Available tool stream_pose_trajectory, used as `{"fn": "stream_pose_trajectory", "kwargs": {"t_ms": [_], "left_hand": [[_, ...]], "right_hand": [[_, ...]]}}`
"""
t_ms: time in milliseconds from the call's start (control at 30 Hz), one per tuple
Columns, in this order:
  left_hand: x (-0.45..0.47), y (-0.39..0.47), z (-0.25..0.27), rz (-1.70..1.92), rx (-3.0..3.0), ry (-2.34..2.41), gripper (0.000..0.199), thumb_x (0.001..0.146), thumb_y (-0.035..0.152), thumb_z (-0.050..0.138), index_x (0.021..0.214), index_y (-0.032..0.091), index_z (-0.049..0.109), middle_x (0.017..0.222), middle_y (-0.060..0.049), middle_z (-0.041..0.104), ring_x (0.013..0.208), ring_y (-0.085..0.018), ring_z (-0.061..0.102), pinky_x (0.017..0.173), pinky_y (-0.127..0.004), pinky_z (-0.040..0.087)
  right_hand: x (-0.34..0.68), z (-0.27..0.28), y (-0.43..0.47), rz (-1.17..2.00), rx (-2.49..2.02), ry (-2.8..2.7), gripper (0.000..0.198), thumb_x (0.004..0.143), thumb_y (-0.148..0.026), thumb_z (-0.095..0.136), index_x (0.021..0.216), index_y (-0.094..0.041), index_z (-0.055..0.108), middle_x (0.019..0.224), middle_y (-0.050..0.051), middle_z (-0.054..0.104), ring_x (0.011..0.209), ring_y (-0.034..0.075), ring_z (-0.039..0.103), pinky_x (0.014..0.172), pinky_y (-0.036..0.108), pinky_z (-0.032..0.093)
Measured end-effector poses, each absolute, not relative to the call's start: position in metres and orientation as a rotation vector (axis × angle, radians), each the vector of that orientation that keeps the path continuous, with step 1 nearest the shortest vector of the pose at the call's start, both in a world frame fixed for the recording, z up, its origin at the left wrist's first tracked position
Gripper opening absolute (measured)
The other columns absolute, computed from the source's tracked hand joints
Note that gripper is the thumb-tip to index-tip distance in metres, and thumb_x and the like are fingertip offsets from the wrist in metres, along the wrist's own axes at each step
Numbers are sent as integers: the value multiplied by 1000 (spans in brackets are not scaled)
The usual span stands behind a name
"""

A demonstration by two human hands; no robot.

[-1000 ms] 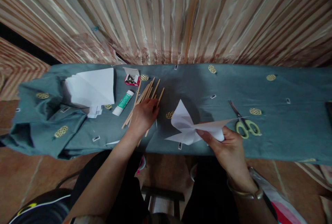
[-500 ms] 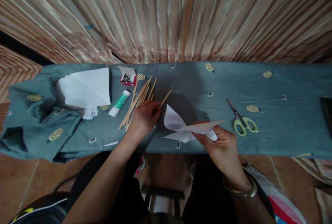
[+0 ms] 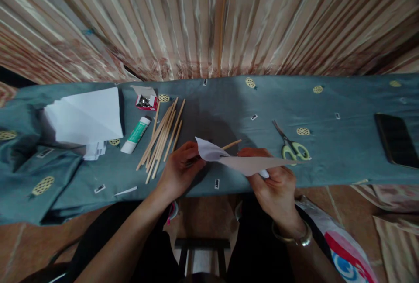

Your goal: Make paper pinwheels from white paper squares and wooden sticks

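A white paper shape with curved blades, like a pinwheel (image 3: 250, 165), is pinched in my right hand (image 3: 276, 184). A small white rolled edge of it shows by the thumb. My left hand (image 3: 183, 167) is closed at the paper's left blade, its fingertips partly behind it. From behind the paper sticks out the end of a thin wooden stick (image 3: 233, 144); it lines up with my left fingertips, and its middle is hidden. Several more wooden sticks (image 3: 160, 141) lie in a loose bundle just left of that hand. Green-handled scissors (image 3: 290, 145) rest beyond my right hand.
On the grey-green cloth (image 3: 343, 156) at left lie a stack of white paper (image 3: 88, 117), a glue tube (image 3: 135, 135) and an open box of metal pins or clips (image 3: 146, 101). A paper scrap (image 3: 126, 191) is near the front edge. A phone (image 3: 396, 139) lies far right.
My left hand has brought the stick from the bundle to the paper, and the stick now passes behind it. The paper in my right hand has tilted. The view has shifted right.
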State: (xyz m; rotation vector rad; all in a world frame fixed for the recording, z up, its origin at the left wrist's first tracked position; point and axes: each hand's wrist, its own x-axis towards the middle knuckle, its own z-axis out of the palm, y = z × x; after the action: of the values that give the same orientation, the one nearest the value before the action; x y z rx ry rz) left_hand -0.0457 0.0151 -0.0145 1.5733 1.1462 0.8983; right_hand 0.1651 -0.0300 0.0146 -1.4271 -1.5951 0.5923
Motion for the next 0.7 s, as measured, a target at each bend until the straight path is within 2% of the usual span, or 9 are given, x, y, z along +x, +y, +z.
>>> {"fn": "stream_pose_trajectory", "kwargs": {"t_ms": [167,400,700], "left_hand": [[-44,13,-14,951,1479,1082,11,83,27,67,84,21,76,89,-3,69,80,-15,65,74,-26,53],[-42,11,-9,921,1475,1078,11,84,27,69,90,22,77,93,-4,70,85,-16,66,79,-27,53],[-42,12,-9,922,1457,1070,10,83,25,70,88,22,77,91,-3,70,83,-15,66,77,-25,53]], "right_hand": [[169,15,-31,487,-1355,-1677,31,86,-9,58,105,-30,71,98,3,76,93,23,70,86,40,54],[173,14,-34,530,-1298,-1671,42,85,-6,58,117,-33,68,106,4,75,101,24,69,91,42,53],[172,17,-33,540,-1388,-1660,29,86,-9,56,99,-29,73,100,4,77,96,23,72,87,40,57]]}}
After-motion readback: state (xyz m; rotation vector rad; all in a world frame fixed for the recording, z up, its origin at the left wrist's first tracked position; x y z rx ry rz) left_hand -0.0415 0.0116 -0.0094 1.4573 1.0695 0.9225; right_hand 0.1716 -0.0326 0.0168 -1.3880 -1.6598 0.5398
